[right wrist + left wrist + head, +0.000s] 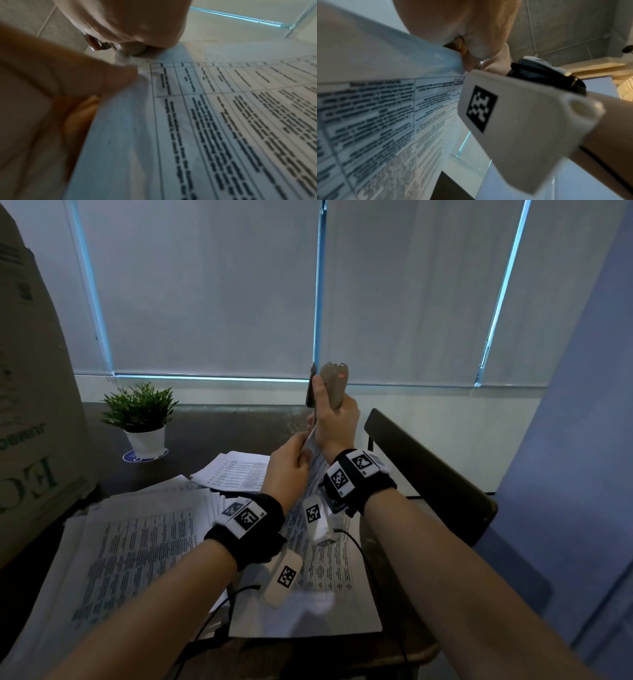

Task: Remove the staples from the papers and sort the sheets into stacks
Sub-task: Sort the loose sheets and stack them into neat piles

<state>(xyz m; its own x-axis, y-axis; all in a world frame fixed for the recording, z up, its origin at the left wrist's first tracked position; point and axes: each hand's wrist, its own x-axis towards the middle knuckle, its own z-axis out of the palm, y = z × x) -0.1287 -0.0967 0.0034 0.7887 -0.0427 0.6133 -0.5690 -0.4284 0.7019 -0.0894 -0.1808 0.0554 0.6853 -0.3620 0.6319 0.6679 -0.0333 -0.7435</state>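
- Paper set: thin, limp, tearable; raised above the worktop.
- My left hand pinches its corner, the right place to hold.
- My right hand grips the staple remover.

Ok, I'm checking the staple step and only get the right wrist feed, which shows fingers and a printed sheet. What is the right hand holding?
Observer: The right hand grips a grey tool with a red label, held upright, its lower end at the sheet's top corner.
Operator: Is the left hand helping?
Observer: Yes. The left hand pinches that same corner of the sheet, lifted off the table.
Operator: Where are the other papers?
Observer: A loose stack of printed sheets lies on the table to the left, with a smaller pile behind it, near a potted plant.
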